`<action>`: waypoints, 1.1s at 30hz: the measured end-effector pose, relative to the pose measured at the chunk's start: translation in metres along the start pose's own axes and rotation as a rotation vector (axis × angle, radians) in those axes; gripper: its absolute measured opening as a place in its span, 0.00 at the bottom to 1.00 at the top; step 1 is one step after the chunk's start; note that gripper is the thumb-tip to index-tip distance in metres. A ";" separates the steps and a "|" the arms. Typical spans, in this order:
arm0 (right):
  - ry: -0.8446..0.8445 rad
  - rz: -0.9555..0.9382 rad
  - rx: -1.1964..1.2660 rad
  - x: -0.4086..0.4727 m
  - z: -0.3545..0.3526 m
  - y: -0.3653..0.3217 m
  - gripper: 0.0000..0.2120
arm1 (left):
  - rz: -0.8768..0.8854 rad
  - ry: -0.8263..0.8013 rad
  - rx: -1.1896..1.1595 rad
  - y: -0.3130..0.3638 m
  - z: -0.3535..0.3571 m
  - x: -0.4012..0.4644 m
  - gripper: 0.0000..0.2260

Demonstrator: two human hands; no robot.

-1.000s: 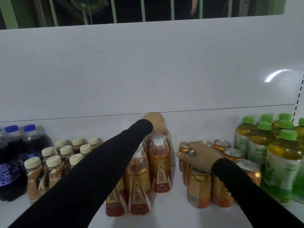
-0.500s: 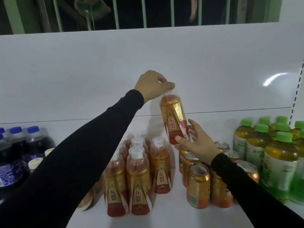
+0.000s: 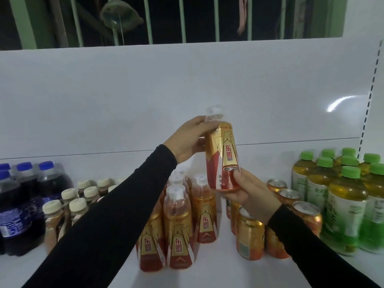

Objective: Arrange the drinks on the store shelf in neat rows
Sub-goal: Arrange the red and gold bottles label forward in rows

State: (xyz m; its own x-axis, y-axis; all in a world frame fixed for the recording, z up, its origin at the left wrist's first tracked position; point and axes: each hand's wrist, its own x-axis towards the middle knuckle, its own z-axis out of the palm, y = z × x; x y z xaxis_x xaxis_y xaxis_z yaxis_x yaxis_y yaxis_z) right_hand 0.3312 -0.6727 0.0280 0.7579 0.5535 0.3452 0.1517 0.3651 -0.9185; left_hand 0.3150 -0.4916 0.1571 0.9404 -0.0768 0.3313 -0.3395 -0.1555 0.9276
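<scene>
A gold-and-red energy drink bottle point(image 3: 223, 154) with a clear cap is held upright in the air above the white shelf point(image 3: 207, 275). My left hand point(image 3: 190, 140) grips its neck and shoulder from the left. My right hand point(image 3: 251, 192) cups its base from below, thumb on the front. Beneath it stand several matching gold-and-red bottles point(image 3: 178, 229) in short rows at the shelf's middle.
Orange-gold cans point(image 3: 250, 235) stand right of the middle bottles. Green-capped tea bottles point(image 3: 346, 206) fill the far right. Cream-capped small bottles point(image 3: 72, 208) and dark blue-capped soda bottles point(image 3: 20, 204) stand at the left. A white back panel point(image 3: 124, 96) rises behind.
My left hand lifted one bottle out of the back of the group. My right hand left the cans and came up under the bottle's base, now holding it.
</scene>
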 end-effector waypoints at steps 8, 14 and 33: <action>0.171 -0.183 -0.348 -0.005 0.021 0.000 0.23 | 0.032 0.199 -0.058 0.003 0.008 -0.002 0.20; 0.173 -0.265 -0.239 -0.011 0.027 -0.005 0.20 | 0.041 0.116 -0.041 0.011 0.010 -0.008 0.11; 0.184 -0.171 0.079 -0.012 0.027 -0.010 0.23 | 0.019 0.083 -0.174 0.001 0.005 -0.019 0.18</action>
State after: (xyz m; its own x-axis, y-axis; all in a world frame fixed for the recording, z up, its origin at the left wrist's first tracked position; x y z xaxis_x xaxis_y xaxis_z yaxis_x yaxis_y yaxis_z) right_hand 0.3033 -0.6623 0.0379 0.8295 0.3354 0.4466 0.2431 0.5032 -0.8293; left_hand 0.2969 -0.4948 0.1507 0.9346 0.0048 0.3557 -0.3558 0.0179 0.9344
